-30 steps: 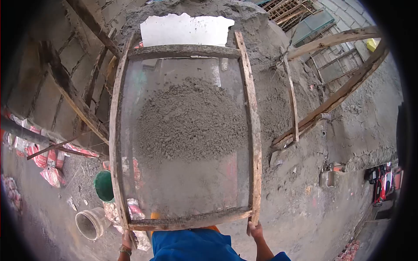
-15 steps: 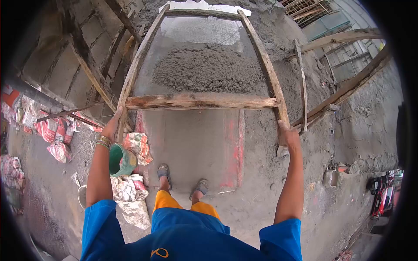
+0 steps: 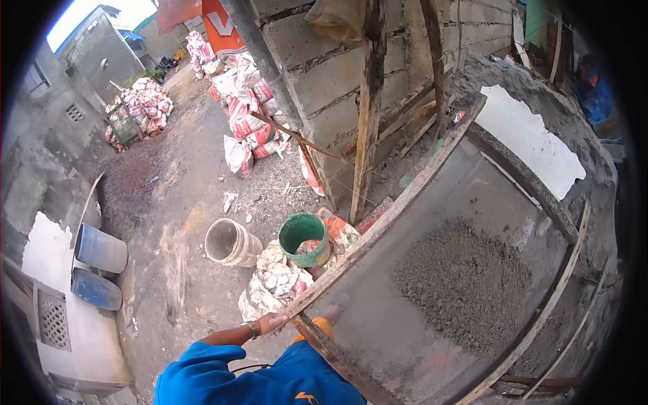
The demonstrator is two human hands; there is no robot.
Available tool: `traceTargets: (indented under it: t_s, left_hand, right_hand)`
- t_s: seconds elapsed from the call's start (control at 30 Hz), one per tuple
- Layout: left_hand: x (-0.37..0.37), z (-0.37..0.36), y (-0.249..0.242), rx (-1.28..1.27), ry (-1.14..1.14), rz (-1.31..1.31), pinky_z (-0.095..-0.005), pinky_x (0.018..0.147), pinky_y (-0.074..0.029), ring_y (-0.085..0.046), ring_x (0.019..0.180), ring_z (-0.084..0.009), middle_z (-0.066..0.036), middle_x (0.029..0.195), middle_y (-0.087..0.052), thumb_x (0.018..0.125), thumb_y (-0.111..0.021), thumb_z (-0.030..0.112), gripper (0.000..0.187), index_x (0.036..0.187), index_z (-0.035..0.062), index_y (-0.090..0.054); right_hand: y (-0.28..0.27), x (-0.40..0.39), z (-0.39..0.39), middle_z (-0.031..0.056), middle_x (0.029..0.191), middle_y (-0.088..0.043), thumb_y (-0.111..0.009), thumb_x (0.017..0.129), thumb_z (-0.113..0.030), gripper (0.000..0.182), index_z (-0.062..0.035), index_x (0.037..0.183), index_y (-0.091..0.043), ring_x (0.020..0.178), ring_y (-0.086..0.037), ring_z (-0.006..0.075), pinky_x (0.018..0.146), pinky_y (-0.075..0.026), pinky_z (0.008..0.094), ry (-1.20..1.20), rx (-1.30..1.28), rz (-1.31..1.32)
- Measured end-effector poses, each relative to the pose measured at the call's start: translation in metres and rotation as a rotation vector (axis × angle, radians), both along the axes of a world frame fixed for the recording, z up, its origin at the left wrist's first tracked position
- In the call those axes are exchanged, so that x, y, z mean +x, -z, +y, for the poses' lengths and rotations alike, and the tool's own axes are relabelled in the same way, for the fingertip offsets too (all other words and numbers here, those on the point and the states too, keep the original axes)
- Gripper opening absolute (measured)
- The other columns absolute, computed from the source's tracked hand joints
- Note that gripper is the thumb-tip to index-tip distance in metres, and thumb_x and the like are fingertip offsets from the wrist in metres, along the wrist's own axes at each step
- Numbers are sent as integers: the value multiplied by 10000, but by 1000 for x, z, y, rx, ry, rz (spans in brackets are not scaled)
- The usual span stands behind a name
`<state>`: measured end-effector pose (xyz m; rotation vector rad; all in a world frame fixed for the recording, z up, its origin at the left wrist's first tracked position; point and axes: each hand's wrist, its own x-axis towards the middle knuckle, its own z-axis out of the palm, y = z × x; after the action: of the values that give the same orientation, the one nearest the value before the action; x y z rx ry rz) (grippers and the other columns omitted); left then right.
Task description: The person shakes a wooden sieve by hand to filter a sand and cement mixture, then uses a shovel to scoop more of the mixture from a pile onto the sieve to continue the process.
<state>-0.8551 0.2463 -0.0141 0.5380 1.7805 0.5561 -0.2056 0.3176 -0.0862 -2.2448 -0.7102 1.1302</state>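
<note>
My left hand [image 3: 271, 323] is closed around the near end of the long side rail of a wooden-framed sieve [image 3: 378, 233]. The frame's near crossbar [image 3: 344, 358] lies close to my body. Through the mesh or on it shows a heap of coarse grey sand [image 3: 466, 283]; which of the two I cannot tell. A green bucket [image 3: 304, 241] stands just beyond my left hand, beside a white bucket [image 3: 231, 244] and crumpled sacks [image 3: 270, 283]. My right hand is outside the view.
Concrete block wall [image 3: 324, 74] and upright wooden posts [image 3: 368, 121] stand ahead. Filled sacks [image 3: 253, 128] lie by the wall, with more sacks [image 3: 145, 104] farther back. Blue barrels [image 3: 101, 248] are at the left. A white sheet [image 3: 530, 138] lies beyond the frame.
The view has swung to the left, bringing the yard and barrels in. The frame now appears tilted at the right, nearer my body. My right hand has left the view; my left still grips the rail.
</note>
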Motion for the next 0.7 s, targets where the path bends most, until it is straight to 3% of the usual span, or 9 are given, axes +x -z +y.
traceTargets:
  t_s: [0.13, 0.17, 0.2, 0.23, 0.27, 0.33, 0.47, 0.53, 0.7]
  left_hand:
    - [4, 137, -18, -1, -6, 31, -319, 457, -480, -579, 504, -185, -84, 635, -583, 823, -433, 714, 701, 820, 36, -613]
    - [7, 184, -37, -66, -34, 38, -314, 497, -504, -606, 559, -178, -78, 679, -596, 802, -439, 743, 723, 825, 42, -614]
    - [4, 227, -35, 14, 48, 176, -364, 660, -528, -638, 747, -208, -112, 807, -620, 784, -450, 761, 762, 899, 31, -637]
    - [-3, 265, -7, 376, 35, 425, -339, 474, -487, -587, 540, -204, -121, 723, -606, 741, -408, 824, 837, 788, 22, -643]
    - [11, 291, -81, 121, 55, 0, -340, 477, -493, -573, 521, -209, -129, 752, -609, 739, -415, 823, 838, 850, 22, -633]
    - [14, 330, -120, 214, 52, -73, -340, 524, -509, -572, 527, -218, -126, 772, -610, 741, -424, 817, 852, 955, 14, -613]
    - [9, 315, -135, 146, 92, -72, -340, 647, -527, -622, 682, -235, -145, 819, -625, 739, -452, 806, 878, 1053, -3, -581]
    - [0, 243, -82, 113, 73, 18, -345, 750, -522, -638, 844, -233, -169, 887, -637, 740, -483, 785, 851, 1023, -8, -603]
    - [0, 56, -16, 10, -89, -31, -301, 474, -481, -555, 498, -167, -67, 633, -563, 878, -442, 622, 596, 847, 48, -595]
  right_hand:
    - [110, 18, 131, 108, 995, -631, -568, 861, -517, 581, -42, 1195, -539, 914, -615, 222, 893, -461, 294, 550, -487, -690]
    - [97, 54, 131, 117, 960, -616, -562, 861, -537, 601, -6, 1142, -557, 888, -597, 215, 855, -459, 296, 279, -324, -534]
    - [31, 59, 137, 126, 925, -601, -556, 861, -558, 632, 31, 1089, -575, 862, -580, 208, 817, -458, 297, 23, -99, -268]
    - [-64, 45, 146, 135, 890, -586, -551, 862, -579, 672, 68, 1036, -593, 836, -562, 201, 779, -457, 299, -160, 78, 39]
    - [-105, 33, 172, 11, 669, -500, -596, 851, -554, 526, -27, 854, -601, 612, -494, 165, 534, -400, 332, -14, 299, -60]
    - [-204, 32, 227, 18, 660, -508, -603, 822, -595, 566, -29, 821, -596, 585, -493, 146, 514, -392, 317, -95, 37, -245]
    - [-137, 90, 217, 45, 658, -531, -628, 812, -572, 575, 1, 848, -611, 588, -534, 180, 556, -436, 344, -196, 219, -253]
    - [-75, 65, 138, 47, 706, -565, -620, 849, -493, 477, -19, 896, -610, 626, -545, 157, 598, -469, 306, -65, 365, 158]
    - [-55, -23, -59, 8, 840, -581, -624, 870, -418, 414, -116, 1141, -543, 717, -515, 105, 659, -474, 265, 29, 338, 724]
